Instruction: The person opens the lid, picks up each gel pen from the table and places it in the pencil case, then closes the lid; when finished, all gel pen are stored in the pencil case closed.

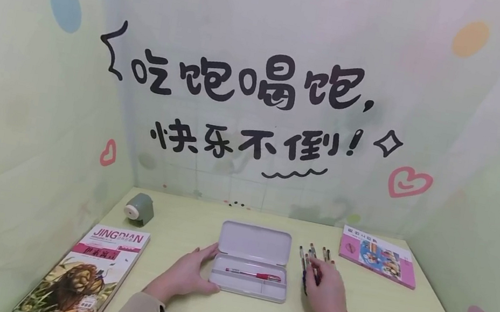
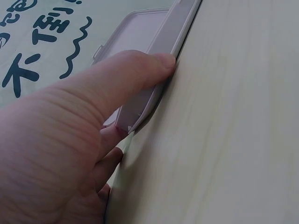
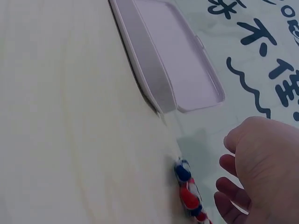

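A pale lilac pencil case point(image 1: 255, 242) lies with its lid raised on the table. Inside its lower half rests one red pen point(image 1: 266, 277). My left hand point(image 1: 186, 275) holds the case by its left end, with the thumb along the front edge, as the left wrist view also shows. To the right of the case lie several pens point(image 1: 304, 265) with blue, red and dark parts. Over them hovers my right hand point(image 1: 326, 292), fingers loosely bent. In the right wrist view no pen shows between its fingers, and the nearest pens point(image 3: 189, 193) lie beside them.
A book with a lion cover point(image 1: 83, 279) lies at the left edge of the table. Behind it stands a grey-green pencil sharpener point(image 1: 140, 209). At the back right lies a pink book or box point(image 1: 378, 257). Printed fabric walls point(image 1: 245, 188) enclose the table.
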A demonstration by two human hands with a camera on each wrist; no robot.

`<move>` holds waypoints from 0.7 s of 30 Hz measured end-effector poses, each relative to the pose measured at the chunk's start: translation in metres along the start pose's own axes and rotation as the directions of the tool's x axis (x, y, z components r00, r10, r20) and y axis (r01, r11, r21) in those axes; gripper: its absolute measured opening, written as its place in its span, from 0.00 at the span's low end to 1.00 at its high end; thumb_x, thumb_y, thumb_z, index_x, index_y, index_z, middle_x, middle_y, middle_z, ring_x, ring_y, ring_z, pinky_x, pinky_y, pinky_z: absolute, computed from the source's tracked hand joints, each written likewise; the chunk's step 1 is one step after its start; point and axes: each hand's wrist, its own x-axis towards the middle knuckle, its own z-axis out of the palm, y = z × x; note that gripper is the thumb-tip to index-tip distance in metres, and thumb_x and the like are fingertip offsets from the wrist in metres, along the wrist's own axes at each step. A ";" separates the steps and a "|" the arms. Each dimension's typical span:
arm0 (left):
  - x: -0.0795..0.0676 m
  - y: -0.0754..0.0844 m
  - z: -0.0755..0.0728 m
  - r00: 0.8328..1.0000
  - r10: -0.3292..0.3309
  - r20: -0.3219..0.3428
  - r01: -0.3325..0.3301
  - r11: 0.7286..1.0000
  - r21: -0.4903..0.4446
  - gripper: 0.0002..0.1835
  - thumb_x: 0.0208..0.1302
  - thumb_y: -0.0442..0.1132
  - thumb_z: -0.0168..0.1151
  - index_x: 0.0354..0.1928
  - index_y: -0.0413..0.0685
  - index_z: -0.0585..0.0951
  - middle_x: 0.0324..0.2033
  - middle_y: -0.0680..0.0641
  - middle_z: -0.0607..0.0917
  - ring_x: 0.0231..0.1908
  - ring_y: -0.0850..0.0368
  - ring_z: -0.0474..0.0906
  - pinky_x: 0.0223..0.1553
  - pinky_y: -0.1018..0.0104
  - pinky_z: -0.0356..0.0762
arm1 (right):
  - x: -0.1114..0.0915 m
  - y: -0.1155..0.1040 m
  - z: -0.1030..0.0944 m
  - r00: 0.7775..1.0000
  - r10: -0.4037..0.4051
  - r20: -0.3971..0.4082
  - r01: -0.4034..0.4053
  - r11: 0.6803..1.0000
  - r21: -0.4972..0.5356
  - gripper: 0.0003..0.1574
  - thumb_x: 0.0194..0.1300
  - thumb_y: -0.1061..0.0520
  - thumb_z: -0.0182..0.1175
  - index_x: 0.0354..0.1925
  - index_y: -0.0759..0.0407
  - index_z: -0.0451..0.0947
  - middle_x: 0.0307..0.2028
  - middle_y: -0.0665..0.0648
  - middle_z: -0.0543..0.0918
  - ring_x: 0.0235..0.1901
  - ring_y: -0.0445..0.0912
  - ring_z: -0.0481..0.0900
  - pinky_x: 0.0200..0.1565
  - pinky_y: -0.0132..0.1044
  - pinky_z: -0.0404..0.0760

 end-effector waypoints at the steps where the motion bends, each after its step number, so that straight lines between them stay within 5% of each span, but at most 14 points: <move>1: 0.000 0.000 0.000 1.000 0.000 -0.001 0.000 1.000 0.000 0.67 0.46 0.56 0.89 0.88 0.52 0.61 0.79 0.53 0.77 0.82 0.18 0.57 0.82 0.20 0.55 | 0.000 0.003 -0.004 1.000 0.016 -0.003 -0.016 1.000 -0.010 0.23 0.79 0.53 0.65 0.66 0.59 0.85 0.52 0.64 0.87 0.47 0.56 0.83 0.51 0.55 0.87; 10: 0.000 0.001 -0.001 1.000 0.003 -0.003 -0.003 1.000 0.017 0.68 0.46 0.57 0.88 0.88 0.53 0.61 0.79 0.52 0.77 0.82 0.17 0.56 0.81 0.19 0.55 | -0.004 0.029 -0.029 0.992 0.125 -0.015 -0.125 0.991 -0.050 0.29 0.79 0.52 0.60 0.71 0.63 0.79 0.62 0.74 0.83 0.56 0.66 0.84 0.58 0.67 0.87; 21: 0.001 -0.002 0.001 1.000 0.011 0.000 -0.011 1.000 0.008 0.68 0.46 0.58 0.88 0.88 0.54 0.60 0.79 0.53 0.77 0.82 0.17 0.57 0.80 0.18 0.55 | -0.003 0.040 -0.036 0.966 0.254 0.044 -0.247 0.960 -0.134 0.32 0.77 0.52 0.59 0.69 0.72 0.77 0.60 0.79 0.82 0.59 0.73 0.82 0.60 0.70 0.84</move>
